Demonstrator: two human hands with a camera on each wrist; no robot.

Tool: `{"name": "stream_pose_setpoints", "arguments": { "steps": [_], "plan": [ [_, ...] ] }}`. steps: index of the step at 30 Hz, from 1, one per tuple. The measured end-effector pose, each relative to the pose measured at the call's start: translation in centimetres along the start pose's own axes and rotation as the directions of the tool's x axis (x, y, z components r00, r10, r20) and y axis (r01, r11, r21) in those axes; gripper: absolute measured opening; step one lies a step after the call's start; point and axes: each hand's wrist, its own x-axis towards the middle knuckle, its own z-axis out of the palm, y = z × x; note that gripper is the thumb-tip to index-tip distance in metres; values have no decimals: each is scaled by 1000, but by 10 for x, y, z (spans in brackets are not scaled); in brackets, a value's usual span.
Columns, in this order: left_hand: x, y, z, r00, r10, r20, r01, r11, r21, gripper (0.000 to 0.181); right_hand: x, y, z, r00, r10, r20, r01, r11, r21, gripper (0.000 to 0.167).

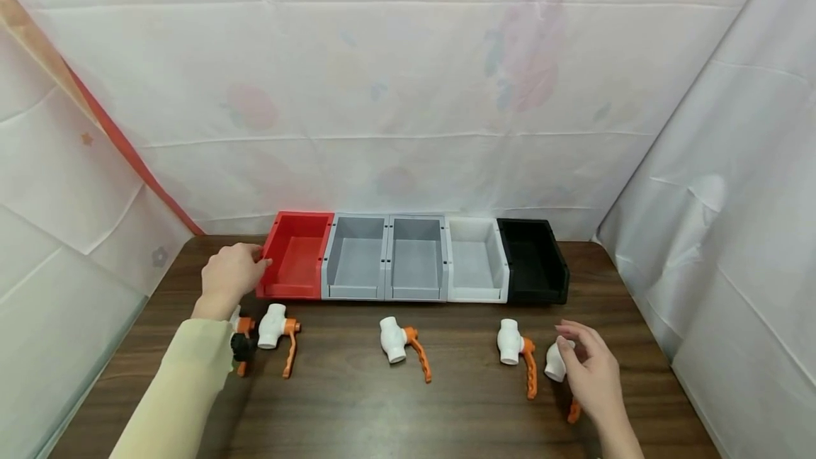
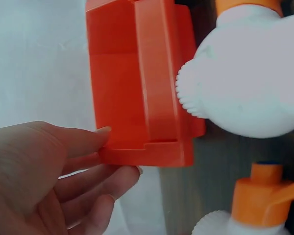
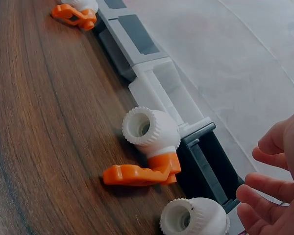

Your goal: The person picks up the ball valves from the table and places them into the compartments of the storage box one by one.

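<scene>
Pinching the red bin (image 1: 297,258), the left hand (image 1: 231,273) sits left of it.

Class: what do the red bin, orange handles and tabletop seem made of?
Red bin: probably plastic, slightly glossy; pale sheen on its lip.
Orange handles: likely plastic, satin; smooth, uniform colour.
Tabletop: perhaps wood or laminate, low sheen; dark grain shows.

Creased white cloth (image 1: 395,55), faintly printed in pink, surrounds a brown wood-grain tabletop (image 1: 331,413) on three sides.
</scene>
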Motion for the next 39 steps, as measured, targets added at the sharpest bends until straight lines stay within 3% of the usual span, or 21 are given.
{"name": "stream_pose_setpoints", "arguments": {
  "steps": [7,14,21,27,35,39],
  "plan": [
    [-7,2,-8,1000,13,10,-13,999,35,43,3,0,-4,999,-30,17,30,999,-29,16],
    [-6,6,-9,1000,-2,23,1,1000,25,39,12,0,-11,992,-80,97,89,992,-91,18],
    [-4,9,-7,999,5,51,-6,1000,19,60,13,5,-15,984,-64,168,93,981,-171,22],
    [-3,10,-4,998,9,64,-10,1000,14,61,8,13,-21,969,-46,243,102,970,-220,27],
    [-2,8,-4,995,-14,96,11,999,39,56,2,21,-21,930,-2,367,113,953,-280,55],
    [-2,9,-5,996,-9,88,5,999,52,49,1,21,-19,920,12,391,118,945,-306,58]
  ]
}}
